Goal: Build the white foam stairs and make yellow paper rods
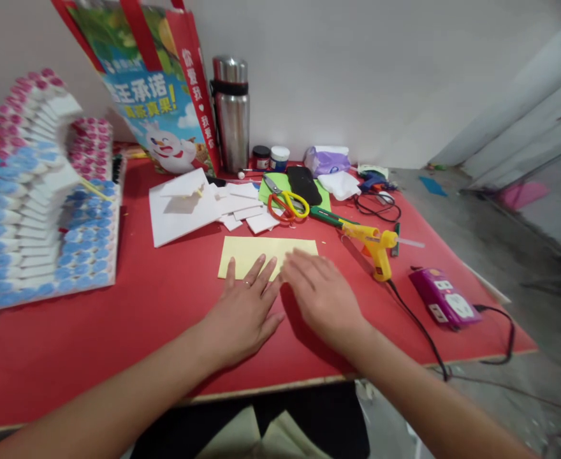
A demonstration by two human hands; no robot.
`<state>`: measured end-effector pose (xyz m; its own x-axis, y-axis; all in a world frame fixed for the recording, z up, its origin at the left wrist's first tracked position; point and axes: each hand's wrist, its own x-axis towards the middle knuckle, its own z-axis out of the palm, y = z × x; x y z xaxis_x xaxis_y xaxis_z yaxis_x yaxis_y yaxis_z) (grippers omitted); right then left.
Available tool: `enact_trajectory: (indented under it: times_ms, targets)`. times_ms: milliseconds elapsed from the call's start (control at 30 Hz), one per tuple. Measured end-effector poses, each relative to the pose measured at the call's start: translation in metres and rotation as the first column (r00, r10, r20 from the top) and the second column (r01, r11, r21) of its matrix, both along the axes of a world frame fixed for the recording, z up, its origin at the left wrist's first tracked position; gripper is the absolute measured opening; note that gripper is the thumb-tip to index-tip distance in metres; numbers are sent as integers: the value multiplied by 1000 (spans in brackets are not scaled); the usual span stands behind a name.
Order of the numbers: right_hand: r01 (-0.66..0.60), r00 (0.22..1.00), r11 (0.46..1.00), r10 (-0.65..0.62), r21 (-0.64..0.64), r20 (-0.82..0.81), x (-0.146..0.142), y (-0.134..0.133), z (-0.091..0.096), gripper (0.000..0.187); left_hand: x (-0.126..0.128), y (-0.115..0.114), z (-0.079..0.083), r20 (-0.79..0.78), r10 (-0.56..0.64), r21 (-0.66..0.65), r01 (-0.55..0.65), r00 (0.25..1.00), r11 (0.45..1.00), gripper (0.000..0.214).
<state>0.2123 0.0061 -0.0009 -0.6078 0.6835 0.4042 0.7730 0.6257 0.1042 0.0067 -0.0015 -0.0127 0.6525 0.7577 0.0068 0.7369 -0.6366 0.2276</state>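
A pale yellow sheet of paper (254,247), long and narrow, lies flat on the red tabletop (166,319) in front of me. My left hand (245,312) is spread palm down, its fingertips on the paper's near edge and a ring on one finger. Beside it, my right hand (321,293) lies over the paper's right part, fingers stretched out and held together. Its palm side is hidden from me. Beyond the paper are scissors (287,203) with red and yellow handles, white card pieces (242,204) and a dark phone (304,185).
At right are a yellow glue gun (378,248) and a purple power socket box (445,296), both with black cords. A pink, blue and white paper model (36,210) stands at left. Behind are a printed bag (160,95), a steel flask (233,118), small jars (279,157) and purple tissues (327,159).
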Motion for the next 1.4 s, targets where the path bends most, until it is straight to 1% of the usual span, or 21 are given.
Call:
enact_trajectory:
  times_ms: [33, 67, 167, 267, 433, 533, 667, 800, 933, 1100, 1200, 1267, 1300, 1333, 1400]
  targets:
    - [-59, 998, 998, 59, -5, 12, -2, -9, -2, 37, 0, 0, 0, 6, 1, -1, -1, 1000, 1000, 60]
    - [-75, 997, 997, 75, -8, 20, -5, -16, -4, 38, 0, 0, 0, 11, 4, -1, -4, 1000, 1000, 59]
    - [-42, 999, 998, 43, -54, 22, -12, -31, -12, 41, 0, 0, -1, 19, 10, -3, -10, 1000, 1000, 58]
    - [-17, 1000, 989, 15, -144, -14, -15, -35, -14, 47, -1, 0, -2, 18, -5, -3, 5, 1000, 1000, 61]
    - [-24, 1000, 967, 23, -255, -9, -10, -38, -7, 75, 1, 0, -2, -7, 12, -2, -12, 1000, 1000, 61]
    - [24, 1000, 956, -26, -292, -2, -2, -41, -6, 80, 1, -1, -3, -10, 15, 10, -15, 1000, 1000, 64]
    - [117, 993, 956, -110, -269, 41, 17, -43, -9, 79, -6, -4, -2, -32, 46, 45, -44, 998, 998, 67]
    - [212, 977, 947, -197, -241, 83, 36, -44, -10, 79, -24, -10, 0, -85, 94, 96, -86, 992, 992, 69]
    - [230, 973, 941, -213, -248, 93, 40, -44, -12, 78, -45, -17, 0, -116, 194, 175, -172, 974, 970, 70]
    - [230, 973, 948, -219, -219, 73, 38, -44, -16, 77, -72, -19, -1, -113, 270, 234, -238, 956, 943, 69]
    - [224, 974, 950, -216, -216, 61, 40, -44, -17, 76, -80, -16, 8, -123, 329, 266, -288, 936, 920, 68]
    - [222, 975, 951, -213, -214, 66, 39, -44, -17, 76, -75, -13, 20, -119, 347, 303, -299, 930, 905, 68]
    - [225, 974, 951, -214, -213, 71, 38, -43, -16, 77, -68, -12, 25, -101, 338, 318, -291, 936, 902, 69]
    - [230, 973, 950, -219, -212, 74, 36, -43, -15, 78, -60, -10, 30, -77, 297, 327, -257, 952, 909, 69]
    - [241, 970, 947, -232, -212, 69, 27, -41, -11, 78, -41, -8, 32, -70, 118, 266, -95, 991, 959, 64]
